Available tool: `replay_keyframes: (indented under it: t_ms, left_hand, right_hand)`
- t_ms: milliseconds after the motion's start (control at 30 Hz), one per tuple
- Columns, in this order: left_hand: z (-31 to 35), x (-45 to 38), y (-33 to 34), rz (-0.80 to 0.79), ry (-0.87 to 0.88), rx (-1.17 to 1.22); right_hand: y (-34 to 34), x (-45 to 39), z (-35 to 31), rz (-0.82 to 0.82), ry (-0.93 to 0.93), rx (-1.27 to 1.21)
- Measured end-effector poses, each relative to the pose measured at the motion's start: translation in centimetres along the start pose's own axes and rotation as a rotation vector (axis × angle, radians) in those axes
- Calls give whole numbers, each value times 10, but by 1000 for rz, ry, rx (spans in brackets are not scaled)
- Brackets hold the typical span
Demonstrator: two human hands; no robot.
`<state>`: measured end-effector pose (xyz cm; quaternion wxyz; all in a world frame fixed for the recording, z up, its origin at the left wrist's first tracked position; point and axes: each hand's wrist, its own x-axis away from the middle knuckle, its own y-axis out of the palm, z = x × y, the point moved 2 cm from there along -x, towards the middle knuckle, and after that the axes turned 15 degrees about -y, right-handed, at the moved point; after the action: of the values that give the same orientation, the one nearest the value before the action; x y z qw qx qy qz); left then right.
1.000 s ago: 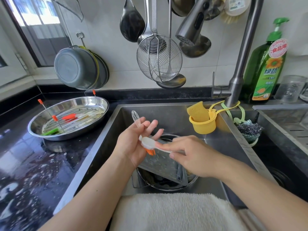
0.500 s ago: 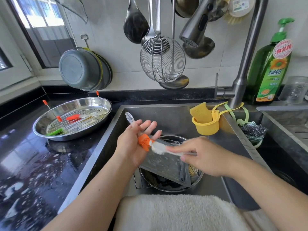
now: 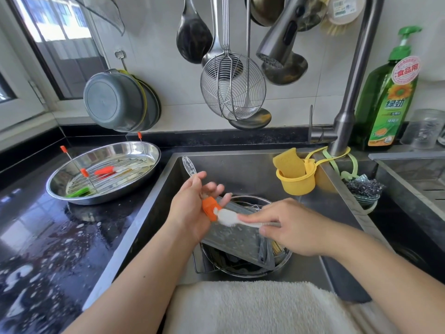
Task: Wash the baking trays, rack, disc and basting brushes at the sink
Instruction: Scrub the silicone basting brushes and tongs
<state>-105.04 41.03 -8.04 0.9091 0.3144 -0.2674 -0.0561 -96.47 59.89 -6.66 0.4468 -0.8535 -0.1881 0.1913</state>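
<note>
Left hand: our left hand [image 3: 192, 208] cradles the orange silicone-headed basting brush with a clear plastic handle [image 3: 210, 209] across the palm, fingers loosely spread and only lightly curled; the clear handle sticks out past the thumb toward the sink's back wall.
Right hand: our right hand [image 3: 286, 227] pinches the slim white-bristled cleaning brush with a twisted wire stem [image 3: 228, 218], bristles touching the orange head.
Where the work sits: both brushes are held over the dark stainless steel sink [image 3: 240, 169], above a grey rectangular baking tray [image 3: 238, 239] propped aslant in a round steel basin [image 3: 284, 261].
Already set aside, we judge: the shiny oval steel tray [image 3: 149, 150] on the wet black counter [image 3: 48, 237] holds a wire rack with orange-tipped legs [image 3: 84, 173] and further brushes, orange and green.
Risk, slip: the hold on the basting brush is loose; wet silicone and smooth plastic could slide out and drop among the items below.
Risk, spatter: springy bristles may flick suds onto the counter or the cream terry towel [image 3: 252, 309] on the near sink edge.
Risk, tray: the leaning tray could shift if struck.
Textures: silicone soft and ribbed; bristles fine, foamy; steel hard, glossy; towel nubby.
</note>
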Motion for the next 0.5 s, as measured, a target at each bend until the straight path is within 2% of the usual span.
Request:
replay_keyframes:
  t_ms: [100,167,233,333,500]
  left_hand:
    - [-4,-8,-10,206,-62,-173]
    - [-4,-9,-12,236,-101,-251]
    - [-5,-7,-8,161,-165,-237]
    - [-6,1,2,-46,-228,-187]
    - [-12,10,12,-339,-279,-343]
  right_hand:
    - [-8,4,9,150,70,-82]
    - [-9,4,14,204,93,-70]
    - [-7,2,15,227,93,-56]
    - [-8,0,16,313,80,-47]
    - [-11,-1,17,426,47,-1]
